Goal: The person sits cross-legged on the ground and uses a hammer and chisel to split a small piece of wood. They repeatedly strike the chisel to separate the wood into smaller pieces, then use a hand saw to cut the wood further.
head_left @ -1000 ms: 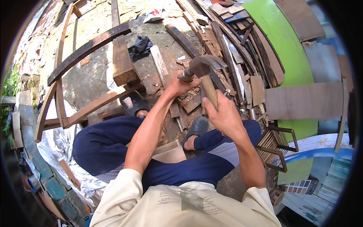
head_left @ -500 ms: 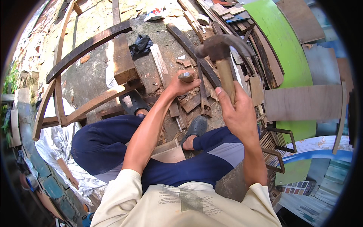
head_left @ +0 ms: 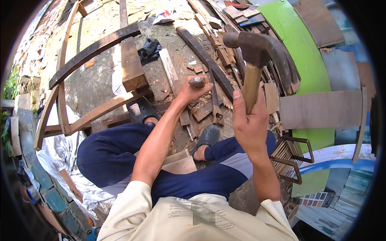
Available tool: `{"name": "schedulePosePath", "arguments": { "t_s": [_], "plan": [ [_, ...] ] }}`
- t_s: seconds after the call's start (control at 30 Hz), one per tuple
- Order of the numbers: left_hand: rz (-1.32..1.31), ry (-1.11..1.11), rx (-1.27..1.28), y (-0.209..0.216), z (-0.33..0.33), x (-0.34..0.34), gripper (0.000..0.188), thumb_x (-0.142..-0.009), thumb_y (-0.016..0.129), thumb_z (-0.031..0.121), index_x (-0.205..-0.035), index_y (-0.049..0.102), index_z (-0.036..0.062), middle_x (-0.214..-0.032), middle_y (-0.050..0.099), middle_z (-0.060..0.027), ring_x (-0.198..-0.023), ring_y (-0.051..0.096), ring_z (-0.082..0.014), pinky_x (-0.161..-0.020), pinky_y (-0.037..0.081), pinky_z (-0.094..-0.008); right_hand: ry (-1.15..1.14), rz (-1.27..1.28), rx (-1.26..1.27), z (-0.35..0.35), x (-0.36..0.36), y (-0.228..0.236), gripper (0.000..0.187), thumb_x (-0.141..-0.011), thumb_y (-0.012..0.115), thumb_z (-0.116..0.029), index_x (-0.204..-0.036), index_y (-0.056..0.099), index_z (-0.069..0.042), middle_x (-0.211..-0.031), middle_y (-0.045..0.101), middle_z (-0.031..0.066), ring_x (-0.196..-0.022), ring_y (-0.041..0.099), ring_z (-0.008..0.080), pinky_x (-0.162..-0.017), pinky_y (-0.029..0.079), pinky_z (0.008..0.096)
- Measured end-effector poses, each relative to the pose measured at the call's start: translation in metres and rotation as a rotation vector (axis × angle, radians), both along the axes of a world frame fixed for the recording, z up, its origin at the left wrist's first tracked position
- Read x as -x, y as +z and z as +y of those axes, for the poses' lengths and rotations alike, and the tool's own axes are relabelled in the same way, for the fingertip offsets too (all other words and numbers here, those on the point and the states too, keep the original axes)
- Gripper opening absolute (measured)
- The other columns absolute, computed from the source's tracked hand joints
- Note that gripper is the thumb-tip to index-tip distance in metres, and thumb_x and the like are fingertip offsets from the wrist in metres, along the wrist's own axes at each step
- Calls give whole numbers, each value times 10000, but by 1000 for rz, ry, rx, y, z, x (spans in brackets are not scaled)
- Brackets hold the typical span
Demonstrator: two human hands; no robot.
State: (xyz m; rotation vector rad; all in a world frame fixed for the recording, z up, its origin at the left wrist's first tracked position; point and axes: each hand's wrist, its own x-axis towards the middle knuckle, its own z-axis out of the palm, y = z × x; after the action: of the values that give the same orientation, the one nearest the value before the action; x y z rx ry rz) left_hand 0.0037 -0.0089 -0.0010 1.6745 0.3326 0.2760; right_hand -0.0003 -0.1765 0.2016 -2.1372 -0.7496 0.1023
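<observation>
The right hand (head_left: 251, 124) grips one dark-headed, wooden-handled claw hammer (head_left: 255, 59), its head above the fist; left of the hammer, the left hand (head_left: 192, 91) clenches one brown, round-ended tool handle (head_left: 196, 82), tip exposed.

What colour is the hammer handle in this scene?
The hammer handle is light brown, seen best in the head view.

A gap separates left hand (head_left: 190, 90) from right hand (head_left: 252, 126); claw hammer (head_left: 256, 54) obstructs above the latter; leftward, squared timber beam (head_left: 132, 68) blocks passage, its height uncertain.
</observation>
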Motion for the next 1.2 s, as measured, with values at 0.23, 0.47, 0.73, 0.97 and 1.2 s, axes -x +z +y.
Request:
{"name": "schedulePosePath", "arguments": {
  "t_s": [0.23, 0.47, 0.73, 0.97, 1.2],
  "plan": [
    [-44, 103, 12, -8, -7, -4, 241, -880, 777, 224, -755, 678, 42, -602, 572, 39, -575, 501, -47, -507, 411, -283, -5, 44, 240, 7, -7, -3, 312, -1000, 615, -257, -1114, 561, 29, -719, 643, 189, -595, 612, 271, -600, 480, 413],
    [31, 113, 138, -4, -7, -2, 242, -901, 763, 241, -768, 701, 48, -608, 605, 39, -569, 543, -60, -511, 437, -281, 46, 111, 439, 2, -5, -2, 339, -983, 638, -289, -1097, 566, 22, -826, 669, 270, -792, 672, 447, -692, 511, 438],
    [-41, 155, 49, -7, -9, -3, 280, -905, 768, 282, -785, 662, 51, -620, 564, 46, -591, 494, -53, -522, 401, -281, 24, 48, 274, 7, -10, 4, 360, -988, 630, -298, -1097, 572, 40, -799, 660, 238, -738, 671, 393, -651, 506, 445],
    [0, 183, -17, -10, -5, -7, 270, -882, 780, 299, -838, 728, 38, -634, 637, 16, -589, 568, -66, -529, 457, -286, 1, 75, 161, -5, -23, -3, 363, -984, 638, -306, -1076, 573, 40, -773, 635, 274, -686, 641, 434, -621, 490, 457],
    [-127, 171, 40, -12, -14, -2, 257, -898, 770, 271, -811, 677, 48, -645, 595, 36, -615, 519, -54, -536, 424, -283, 110, 166, 393, -3, -17, -15, 287, -966, 648, -245, -1056, 571, 16, -760, 641, 262, -665, 655, 418, -600, 485, 452]
  ]
}}
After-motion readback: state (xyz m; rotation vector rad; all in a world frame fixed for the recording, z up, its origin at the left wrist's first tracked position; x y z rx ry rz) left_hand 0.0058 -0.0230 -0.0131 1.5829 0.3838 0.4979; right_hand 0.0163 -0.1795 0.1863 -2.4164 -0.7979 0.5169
